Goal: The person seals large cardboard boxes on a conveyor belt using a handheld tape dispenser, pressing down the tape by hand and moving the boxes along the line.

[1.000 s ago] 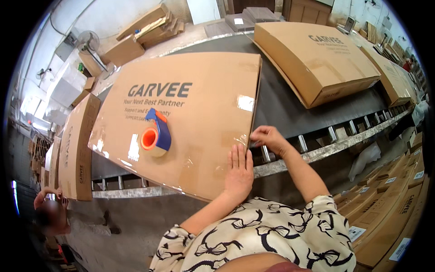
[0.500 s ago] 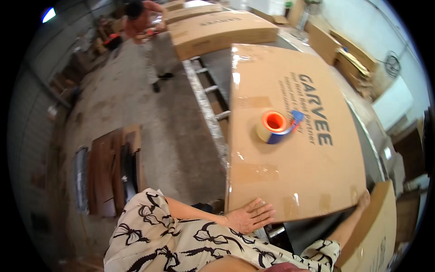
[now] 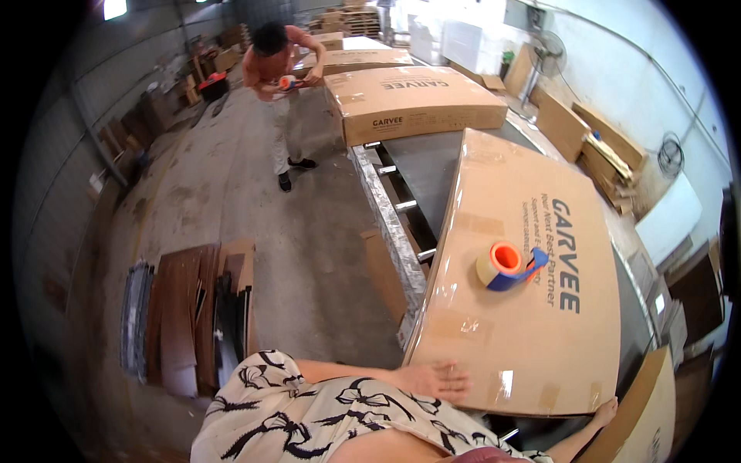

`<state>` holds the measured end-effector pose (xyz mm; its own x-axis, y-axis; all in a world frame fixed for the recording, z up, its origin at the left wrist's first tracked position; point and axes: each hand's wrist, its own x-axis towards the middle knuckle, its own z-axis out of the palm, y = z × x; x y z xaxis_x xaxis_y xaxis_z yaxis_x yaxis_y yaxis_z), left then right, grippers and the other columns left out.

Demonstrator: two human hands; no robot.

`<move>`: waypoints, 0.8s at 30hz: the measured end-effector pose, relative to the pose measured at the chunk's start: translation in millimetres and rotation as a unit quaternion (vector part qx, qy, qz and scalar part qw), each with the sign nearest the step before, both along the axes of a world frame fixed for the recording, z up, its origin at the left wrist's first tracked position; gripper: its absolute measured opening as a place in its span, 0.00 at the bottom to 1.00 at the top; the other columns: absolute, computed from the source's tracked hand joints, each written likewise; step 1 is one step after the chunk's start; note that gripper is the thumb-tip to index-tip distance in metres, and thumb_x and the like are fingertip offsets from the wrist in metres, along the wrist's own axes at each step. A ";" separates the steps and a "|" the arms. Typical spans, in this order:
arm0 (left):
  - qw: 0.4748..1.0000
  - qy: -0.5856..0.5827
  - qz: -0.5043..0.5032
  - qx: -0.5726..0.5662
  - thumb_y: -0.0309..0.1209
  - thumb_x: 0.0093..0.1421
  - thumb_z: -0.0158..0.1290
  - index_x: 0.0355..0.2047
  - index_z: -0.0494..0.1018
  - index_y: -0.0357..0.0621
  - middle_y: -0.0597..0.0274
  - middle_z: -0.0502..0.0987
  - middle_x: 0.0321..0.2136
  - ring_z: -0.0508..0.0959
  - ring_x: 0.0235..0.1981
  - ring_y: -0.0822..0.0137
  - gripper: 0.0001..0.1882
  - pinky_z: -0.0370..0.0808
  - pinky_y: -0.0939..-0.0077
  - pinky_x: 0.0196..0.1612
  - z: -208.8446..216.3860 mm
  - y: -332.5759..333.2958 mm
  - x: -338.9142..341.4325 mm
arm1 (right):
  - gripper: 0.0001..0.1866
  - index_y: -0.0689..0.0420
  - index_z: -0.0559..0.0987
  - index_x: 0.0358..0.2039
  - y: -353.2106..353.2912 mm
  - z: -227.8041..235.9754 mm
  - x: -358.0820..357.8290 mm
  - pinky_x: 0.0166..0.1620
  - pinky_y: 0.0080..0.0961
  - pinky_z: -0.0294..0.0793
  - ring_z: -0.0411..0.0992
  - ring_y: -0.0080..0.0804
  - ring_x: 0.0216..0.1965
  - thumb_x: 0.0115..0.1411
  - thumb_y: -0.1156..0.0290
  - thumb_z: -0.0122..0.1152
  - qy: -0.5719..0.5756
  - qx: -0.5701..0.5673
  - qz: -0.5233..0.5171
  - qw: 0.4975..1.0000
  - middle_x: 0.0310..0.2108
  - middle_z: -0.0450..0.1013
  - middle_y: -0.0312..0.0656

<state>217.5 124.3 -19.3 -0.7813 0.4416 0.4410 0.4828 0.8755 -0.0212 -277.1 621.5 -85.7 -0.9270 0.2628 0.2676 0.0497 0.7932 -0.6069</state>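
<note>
A large, flat cardboard box (image 3: 494, 363) lies in front of me, its seams and edges taped with clear tape. On its near left part my left hand (image 3: 434, 381) rests flat, fingers stretched. At the near right corner, my right hand (image 3: 607, 413) is closed around the box edge; some of its fingers are hidden. A blue tape dispenser (image 3: 538, 262) with a roll of tape on an orange core (image 3: 506, 257) sits on top of the box, touched by neither hand. Under the box runs a grey conveyor table (image 3: 421, 166) with a metal side frame (image 3: 378, 197).
Farther along the conveyor lies another taped box (image 3: 417, 96). A co-worker (image 3: 282, 85) stands left of it, holding a tape dispenser (image 3: 288, 82). Brown boards (image 3: 185, 316) stand on the floor at left. A cardboard piece (image 3: 641, 417) is near my right arm; a fan (image 3: 545, 55) stands farther back.
The view has shifted, so things sit lower and farther right. The near box has turned slightly against the conveyor, and more grey surface shows beyond it. Both hands remain on the box.
</note>
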 end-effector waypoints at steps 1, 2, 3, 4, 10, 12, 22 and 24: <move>0.999 -0.014 -0.034 -0.014 0.38 0.57 0.41 0.64 0.52 0.47 0.56 0.49 0.67 0.48 0.68 0.57 0.34 0.43 0.53 0.68 1.4 -32.6 9.3 | 0.30 0.60 0.74 0.51 -7.6 -4.0 35.3 0.52 0.37 0.68 0.70 0.50 0.50 0.65 0.47 0.40 -0.003 0.032 -0.044 0.998 0.49 0.72 0.54; 0.980 -0.174 -0.086 0.042 0.36 0.50 0.51 0.64 0.53 0.48 0.56 0.51 0.66 0.49 0.68 0.56 0.40 0.44 0.53 0.68 34.1 -60.2 14.1 | 0.29 0.57 0.75 0.51 -16.9 -3.8 82.9 0.52 0.38 0.69 0.70 0.52 0.49 0.64 0.47 0.40 0.000 0.034 -0.074 0.997 0.49 0.72 0.53; 0.971 -0.212 -0.100 0.043 0.34 0.42 0.58 0.64 0.54 0.49 0.57 0.53 0.66 0.49 0.68 0.58 0.46 0.44 0.54 0.68 50.4 -88.8 22.0 | 0.27 0.53 0.76 0.51 -32.6 5.0 130.7 0.52 0.39 0.69 0.71 0.52 0.49 0.64 0.47 0.40 0.012 0.018 -0.092 0.996 0.49 0.73 0.51; 0.964 -0.243 -0.074 0.077 0.31 0.41 0.59 0.64 0.54 0.50 0.58 0.53 0.65 0.49 0.68 0.60 0.47 0.44 0.55 0.69 58.4 -114.5 33.2 | 0.25 0.51 0.77 0.50 -39.6 -1.1 166.8 0.51 0.40 0.69 0.71 0.51 0.49 0.64 0.49 0.41 0.039 0.049 -0.109 0.992 0.48 0.73 0.50; 0.980 -0.197 -0.008 -0.039 0.29 0.46 0.53 0.60 0.56 0.31 0.42 0.54 0.63 0.52 0.66 0.48 0.39 0.47 0.53 0.67 74.9 -162.8 57.5 | 0.21 0.60 0.78 0.44 -137.4 14.1 330.9 0.50 0.42 0.70 0.72 0.53 0.47 0.62 0.59 0.43 0.039 -0.017 -0.303 0.952 0.44 0.74 0.55; 0.998 -0.046 -0.047 0.019 0.30 0.52 0.48 0.58 0.57 0.27 0.37 0.56 0.61 0.55 0.64 0.44 0.33 0.49 0.53 0.67 17.7 -121.4 42.1 | 0.21 0.62 0.75 0.47 -189.7 30.3 355.1 0.52 0.41 0.68 0.70 0.53 0.50 0.62 0.61 0.42 0.089 -0.063 -0.294 0.950 0.47 0.72 0.56; 0.997 0.003 -0.066 -0.043 0.36 0.60 0.40 0.55 0.63 0.31 0.40 0.63 0.58 0.58 0.61 0.41 0.26 0.52 0.46 0.63 29.2 -59.6 -1.1 | 0.32 0.66 0.78 0.35 -530.6 193.2 360.5 0.23 0.23 0.71 0.71 0.27 0.18 0.61 0.42 0.49 -0.251 -0.148 0.292 0.911 0.23 0.74 0.43; 0.988 -0.087 -0.120 0.041 0.36 0.60 0.40 0.56 0.62 0.33 0.41 0.62 0.58 0.57 0.62 0.43 0.26 0.52 0.48 0.64 40.2 -65.5 2.0 | 0.42 0.66 0.74 0.26 -605.5 198.9 334.9 0.19 0.25 0.67 0.69 0.33 0.14 0.53 0.29 0.45 -0.298 -0.136 0.288 0.900 0.15 0.70 0.44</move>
